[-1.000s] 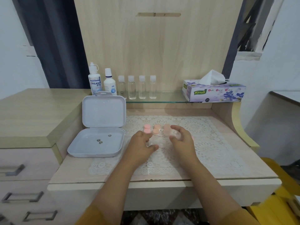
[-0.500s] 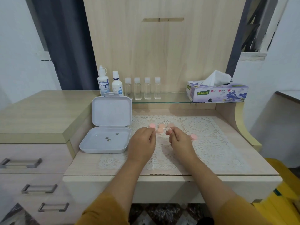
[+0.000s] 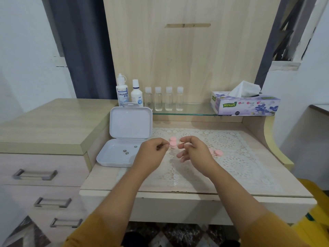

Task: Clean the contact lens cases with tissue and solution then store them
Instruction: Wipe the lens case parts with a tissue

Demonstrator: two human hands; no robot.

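Both hands, left hand [image 3: 153, 150] curled and right hand [image 3: 193, 150] half-open, seem to unscrew a lens case [image 3: 173, 142] mid-worktop, though the grip is unclear; I would hold it low so pink caps [image 3: 218, 152] stay nearby.

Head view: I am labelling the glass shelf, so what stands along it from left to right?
Dream Eye bottle → smaller white bottle → four clear small bottles in a row → tissue box.
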